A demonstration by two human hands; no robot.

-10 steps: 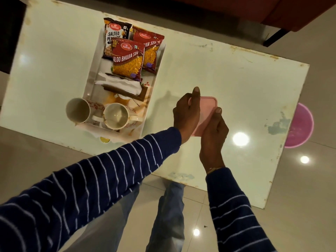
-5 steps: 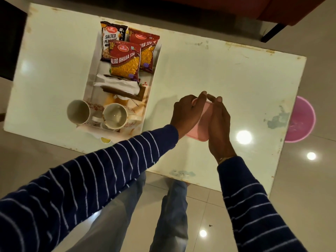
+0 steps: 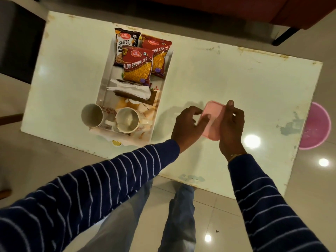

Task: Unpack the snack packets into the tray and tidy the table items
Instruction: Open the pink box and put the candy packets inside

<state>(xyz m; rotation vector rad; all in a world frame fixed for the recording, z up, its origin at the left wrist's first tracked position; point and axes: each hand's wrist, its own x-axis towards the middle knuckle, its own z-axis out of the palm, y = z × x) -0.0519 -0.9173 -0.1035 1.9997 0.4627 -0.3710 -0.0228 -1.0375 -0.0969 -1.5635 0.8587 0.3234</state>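
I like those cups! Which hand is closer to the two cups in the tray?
Left. The left hand holds the pink box just beside the tray's cups; the right hand is on the box's far side.

Your left hand (image 3: 189, 124): reached in from lower left, navy white-striped sleeve to wrist, fingers curled, thumb pressed on near face of flat pink plastic rounded-rectangle lid (image 3: 211, 120). Your right hand (image 3: 231, 128): came up from lower right, same striped sleeve, thin band at wrist, thumb up along lid's far edge, fingers wrapped behind it. Both hands close together, gripped lid between them.
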